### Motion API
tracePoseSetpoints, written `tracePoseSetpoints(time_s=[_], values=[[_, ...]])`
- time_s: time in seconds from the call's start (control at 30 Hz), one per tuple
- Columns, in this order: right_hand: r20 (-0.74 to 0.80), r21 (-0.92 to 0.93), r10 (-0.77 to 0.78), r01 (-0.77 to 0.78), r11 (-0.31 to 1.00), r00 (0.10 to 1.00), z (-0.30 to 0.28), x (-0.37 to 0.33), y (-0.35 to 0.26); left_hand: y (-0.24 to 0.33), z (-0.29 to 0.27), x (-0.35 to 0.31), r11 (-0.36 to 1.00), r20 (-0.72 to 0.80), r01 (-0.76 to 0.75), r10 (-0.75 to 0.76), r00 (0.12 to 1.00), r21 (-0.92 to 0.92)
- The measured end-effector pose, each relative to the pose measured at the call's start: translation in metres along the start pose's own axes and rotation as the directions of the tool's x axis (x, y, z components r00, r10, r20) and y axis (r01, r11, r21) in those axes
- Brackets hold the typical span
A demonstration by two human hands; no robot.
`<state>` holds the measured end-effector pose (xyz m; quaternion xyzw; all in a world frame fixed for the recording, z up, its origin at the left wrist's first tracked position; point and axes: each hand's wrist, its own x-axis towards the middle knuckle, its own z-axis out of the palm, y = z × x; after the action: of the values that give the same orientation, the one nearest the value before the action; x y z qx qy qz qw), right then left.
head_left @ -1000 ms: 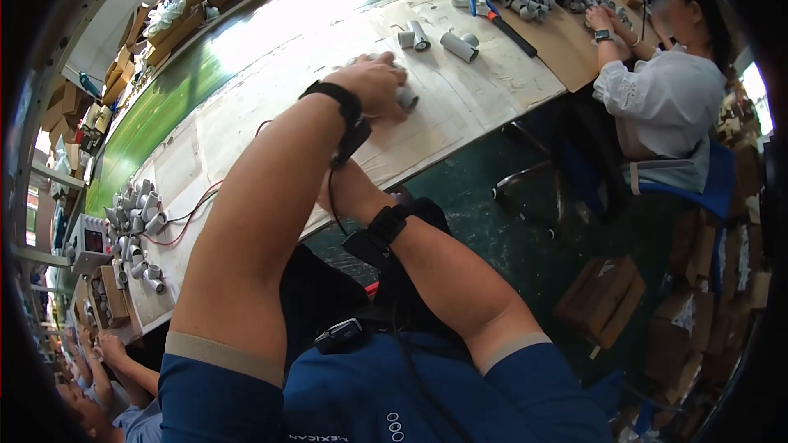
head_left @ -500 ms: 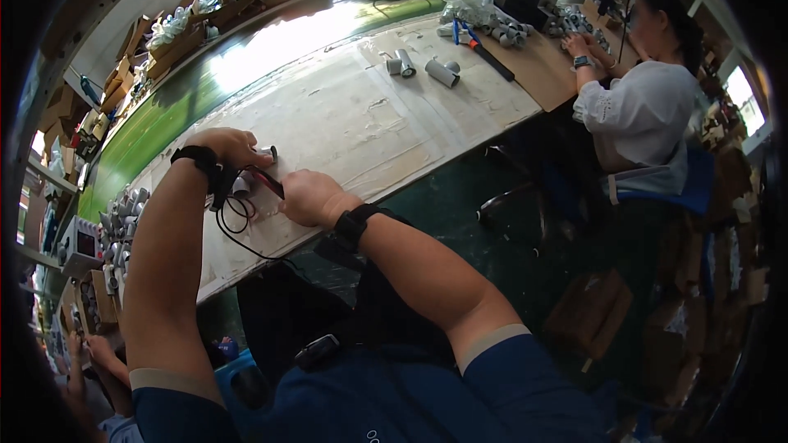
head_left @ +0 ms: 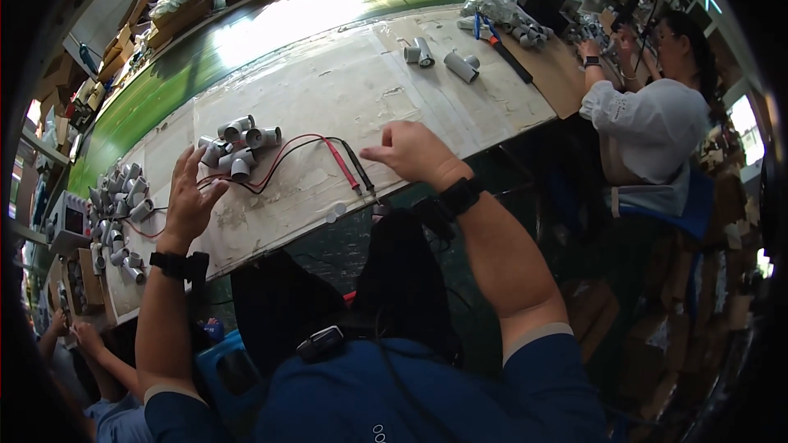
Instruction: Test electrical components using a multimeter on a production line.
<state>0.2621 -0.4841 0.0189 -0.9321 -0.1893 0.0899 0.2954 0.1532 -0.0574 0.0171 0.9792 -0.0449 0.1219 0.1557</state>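
My left hand (head_left: pixel 190 201) is open, fingers spread, with nothing visible in it. It is over the table's near left part, beside a cluster of grey cylindrical fittings (head_left: pixel 261 138). Right of the cluster, a red test probe (head_left: pixel 343 166) and a black test probe (head_left: pixel 359 171) lie side by side, tips toward the near edge. Their thin leads curve back past the fittings toward my left hand. Just right of the probes hovers my right hand (head_left: pixel 417 152), fingers loosely bent and one digit sticking out leftward; I see nothing in it. Two small pale discs (head_left: pixel 335 213) lie by the table edge.
Many grey fittings (head_left: pixel 119 197) are heaped at the left, beside a boxy instrument (head_left: pixel 69 223). Farther right lie a few loose fittings (head_left: pixel 461 67) and a blue-handled tool (head_left: pixel 505 57). A co-worker (head_left: pixel 644 123) sits at the right; another person's hands (head_left: pixel 86 336) show lower left.
My hands were close together over a fitting, the right one gripping the red probe. They have moved apart, and both probes now lie on the table. The cluster of fittings shows more fully.
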Motion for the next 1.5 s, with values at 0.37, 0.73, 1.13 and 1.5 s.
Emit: tracePoseSetpoints(time_s=[0.37,0.73,1.13,1.5], values=[[-0.431,-0.223,0.404,-0.529,0.819,0.807,-0.078,0.142,0.095,0.001,0.012,-0.060,0.999,-0.195,-0.031,0.029,0.980,-0.006],[-0.223,-0.472,0.286,-0.360,0.805,0.932,-0.038,0.189,0.023,0.010,-0.001,-0.066,0.995,-0.105,0.055,-0.063,0.992,-0.078],[-0.397,-0.163,-0.258,0.209,0.964,0.881,-0.013,0.119,-0.071,-0.018,0.037,-0.055,0.970,-0.310,0.242,-0.240,0.920,-0.032],[-0.128,-0.310,-0.831,0.774,0.552,0.541,0.181,0.018,-0.247,-0.027,0.023,-0.079,0.782,-0.382,0.168,-0.465,0.799,-0.600]])
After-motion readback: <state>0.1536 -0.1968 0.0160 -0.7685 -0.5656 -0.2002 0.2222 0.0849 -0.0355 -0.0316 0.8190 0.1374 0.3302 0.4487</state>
